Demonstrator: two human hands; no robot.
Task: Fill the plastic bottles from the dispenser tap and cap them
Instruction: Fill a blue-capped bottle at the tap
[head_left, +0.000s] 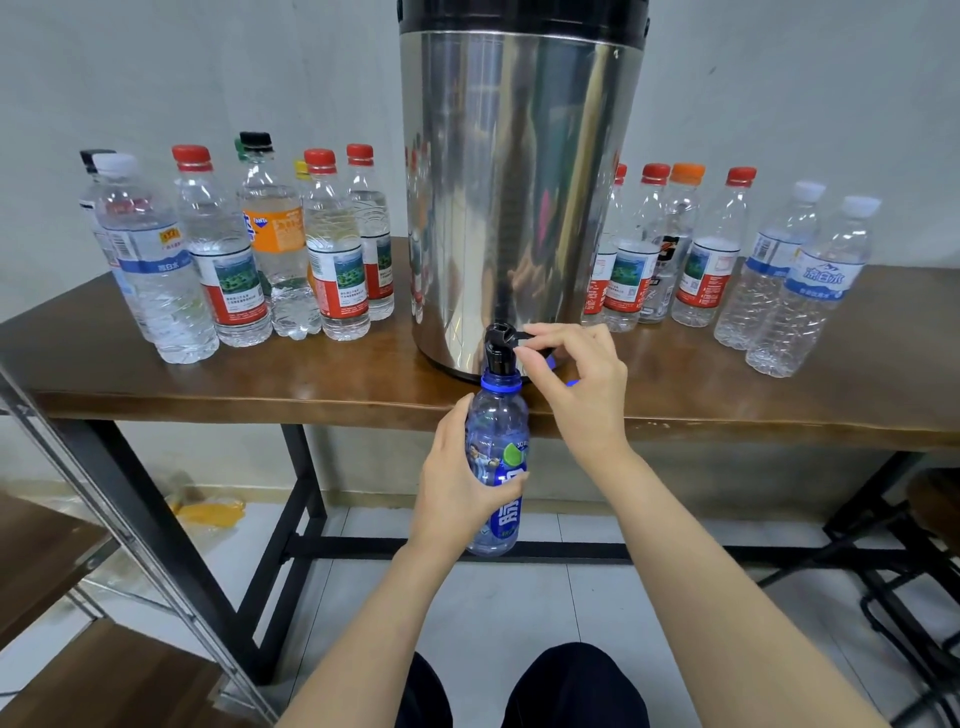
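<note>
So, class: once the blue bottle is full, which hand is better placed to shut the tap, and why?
Right. The right hand pinches the tap lever, so it can likely close it directly. The left hand grips the blue bottle under the spout and is needed there.

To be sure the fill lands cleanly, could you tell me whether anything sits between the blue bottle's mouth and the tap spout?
Nothing visible does. The blue bottle, held in the left hand, has its open mouth right under the tap spout, while the right hand pinches the tap lever.
</note>
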